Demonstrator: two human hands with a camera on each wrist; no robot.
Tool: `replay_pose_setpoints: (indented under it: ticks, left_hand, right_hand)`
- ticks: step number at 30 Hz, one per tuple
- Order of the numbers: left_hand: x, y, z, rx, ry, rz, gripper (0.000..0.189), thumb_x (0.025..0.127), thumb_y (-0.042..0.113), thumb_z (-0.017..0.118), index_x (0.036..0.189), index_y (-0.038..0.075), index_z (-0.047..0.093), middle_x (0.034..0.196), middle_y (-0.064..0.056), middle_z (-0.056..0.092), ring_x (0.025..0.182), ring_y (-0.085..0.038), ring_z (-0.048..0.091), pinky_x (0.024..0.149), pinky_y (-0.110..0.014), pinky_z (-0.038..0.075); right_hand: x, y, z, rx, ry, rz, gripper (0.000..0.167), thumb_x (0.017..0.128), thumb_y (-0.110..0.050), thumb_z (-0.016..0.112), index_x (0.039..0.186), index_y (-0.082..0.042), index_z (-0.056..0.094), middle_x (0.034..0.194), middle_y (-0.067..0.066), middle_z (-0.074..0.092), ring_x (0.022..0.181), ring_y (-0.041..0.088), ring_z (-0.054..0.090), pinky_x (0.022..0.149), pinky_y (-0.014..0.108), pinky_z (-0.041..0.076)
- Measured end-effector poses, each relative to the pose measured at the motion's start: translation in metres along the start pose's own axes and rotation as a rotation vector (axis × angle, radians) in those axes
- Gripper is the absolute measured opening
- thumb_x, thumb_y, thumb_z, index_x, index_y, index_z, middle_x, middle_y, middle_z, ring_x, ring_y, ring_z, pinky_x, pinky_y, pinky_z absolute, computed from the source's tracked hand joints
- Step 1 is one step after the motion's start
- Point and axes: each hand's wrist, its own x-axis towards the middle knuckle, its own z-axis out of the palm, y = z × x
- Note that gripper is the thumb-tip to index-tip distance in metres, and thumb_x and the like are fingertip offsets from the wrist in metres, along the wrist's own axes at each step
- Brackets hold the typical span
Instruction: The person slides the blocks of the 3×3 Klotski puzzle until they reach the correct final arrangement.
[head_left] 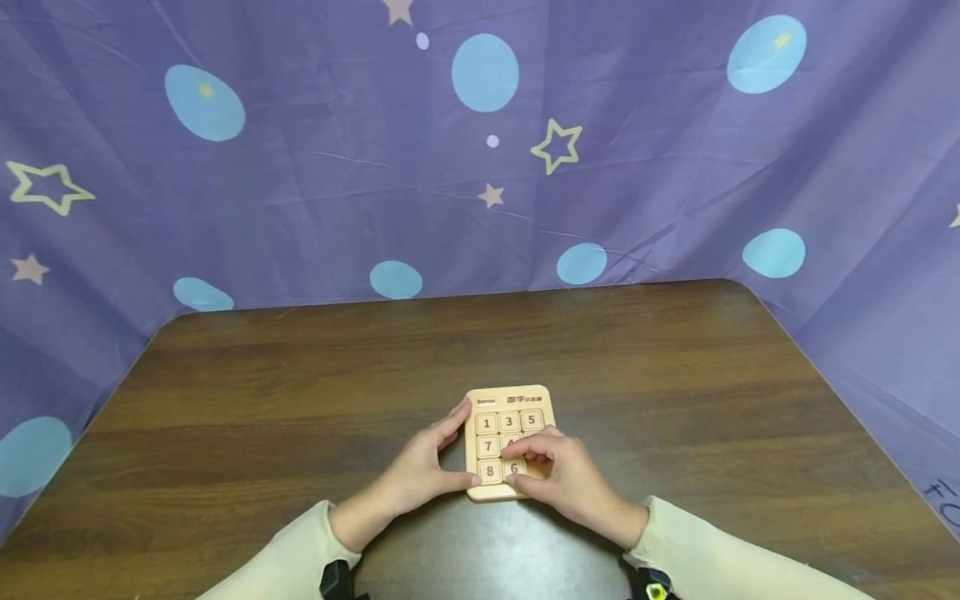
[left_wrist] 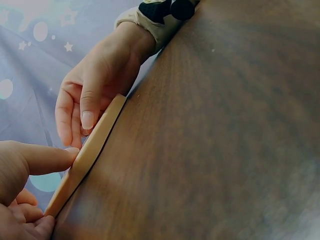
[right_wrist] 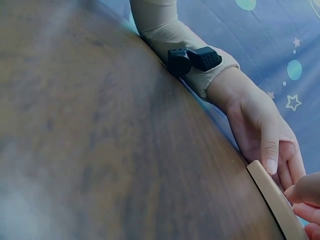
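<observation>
Head view, the left hand (head_left: 420,471) gripped the number board (head_left: 498,401) on the table (head_left: 300,400), the right hand (head_left: 566,471), loosely bent, touched tile 6 (head_left: 513,467), left wrist view, left thumb against its edge, right wrist view, board lay flat.

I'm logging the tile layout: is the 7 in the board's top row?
No, the 7 tile sits in the second row, directly below the 1 tile.

The brown, wood-grained table (head_left: 675,358) has rounded far corners. Beyond its far edge and along both sides hangs a creased purple cloth (head_left: 322,192), printed with blue spots (head_left: 485,72) and pale stars (head_left: 491,196); dark lettering (head_left: 941,492) shows at near right.
</observation>
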Motion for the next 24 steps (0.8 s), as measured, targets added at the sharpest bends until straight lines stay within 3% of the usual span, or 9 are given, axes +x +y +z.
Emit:
replay_pose_setpoints:
  ticks: [24]
  left_hand:
    - [-0.0008,0.0012,-0.0005,0.009,-0.004,-0.031,0.092,0.07,0.008,0.08,0.144,-0.005,0.028,0.152,-0.018,0.023,0.138,-0.031,0.026,0.112,-0.04,0.021]
  right_hand:
    - [0.0013,-0.0026,0.004,-0.069,0.033,0.013,0.02,0.067,-0.009,0.081,0.084,-0.017,0.075,0.083,-0.011,0.064,0.073,0.006,0.052,0.061,0.019,0.043]
